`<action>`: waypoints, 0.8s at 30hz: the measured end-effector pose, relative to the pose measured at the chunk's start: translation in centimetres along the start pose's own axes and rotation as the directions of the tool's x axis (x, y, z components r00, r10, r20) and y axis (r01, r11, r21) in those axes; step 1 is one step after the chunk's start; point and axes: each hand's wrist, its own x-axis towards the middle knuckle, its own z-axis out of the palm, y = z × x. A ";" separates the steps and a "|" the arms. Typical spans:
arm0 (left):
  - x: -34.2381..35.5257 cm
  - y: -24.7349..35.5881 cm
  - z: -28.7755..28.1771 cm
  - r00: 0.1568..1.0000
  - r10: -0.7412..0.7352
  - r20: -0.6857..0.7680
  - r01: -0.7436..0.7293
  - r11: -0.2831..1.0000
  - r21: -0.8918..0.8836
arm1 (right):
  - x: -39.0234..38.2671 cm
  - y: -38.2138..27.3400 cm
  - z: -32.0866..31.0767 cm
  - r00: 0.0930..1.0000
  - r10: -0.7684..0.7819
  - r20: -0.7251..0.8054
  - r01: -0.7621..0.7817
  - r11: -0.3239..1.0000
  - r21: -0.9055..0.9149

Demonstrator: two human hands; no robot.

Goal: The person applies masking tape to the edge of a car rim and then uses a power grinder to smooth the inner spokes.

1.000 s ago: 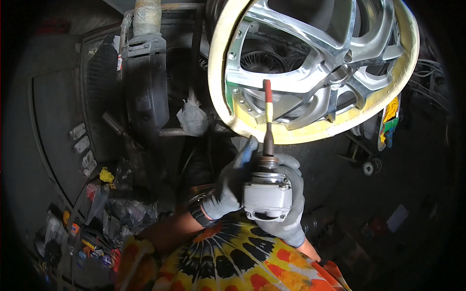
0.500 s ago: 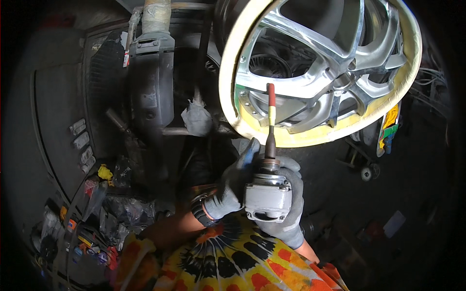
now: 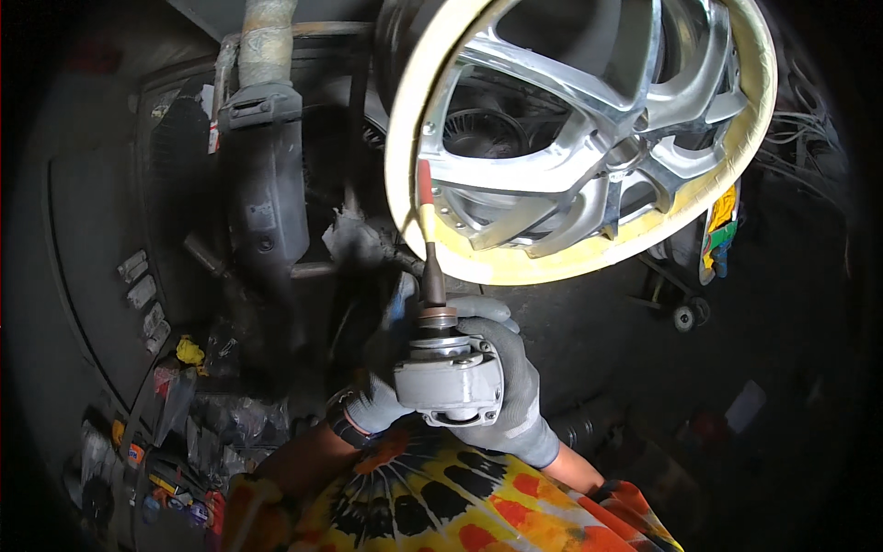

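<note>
My left hand (image 3: 377,400), in a grey glove, grips the left side of a grey metal power tool (image 3: 446,386), partly hidden behind it. My right hand (image 3: 515,400), also gloved, is wrapped round its right side. A long dark shaft (image 3: 432,276) carries a narrow red-tipped attachment (image 3: 425,184) with a pale yellow band. Its tip lies over the inner left edge of a silver spoked wheel (image 3: 561,170); whether it touches the metal I cannot tell. Pale yellow tape (image 3: 589,262) covers the wheel's outer rim.
A dark metal frame (image 3: 317,269) with a wrapped post (image 3: 267,41) stands at upper left. Bags and small items (image 3: 198,432) lie at lower left. Right of my hands are a small caster (image 3: 682,317), a yellow-green object (image 3: 722,230) and cables (image 3: 800,156) in shadow.
The tool and both hands have moved left and tilted, carrying the red tip from over a spoke to the wheel's inner left edge. The wheel sits slightly further left in the view.
</note>
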 end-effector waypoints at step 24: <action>12.3 -10.8 0.3 0.996 0.091 0.024 -0.081 0.955 -0.285 | -0.1 6.5 -14.5 0.996 -0.031 0.083 0.033 0.999 -0.021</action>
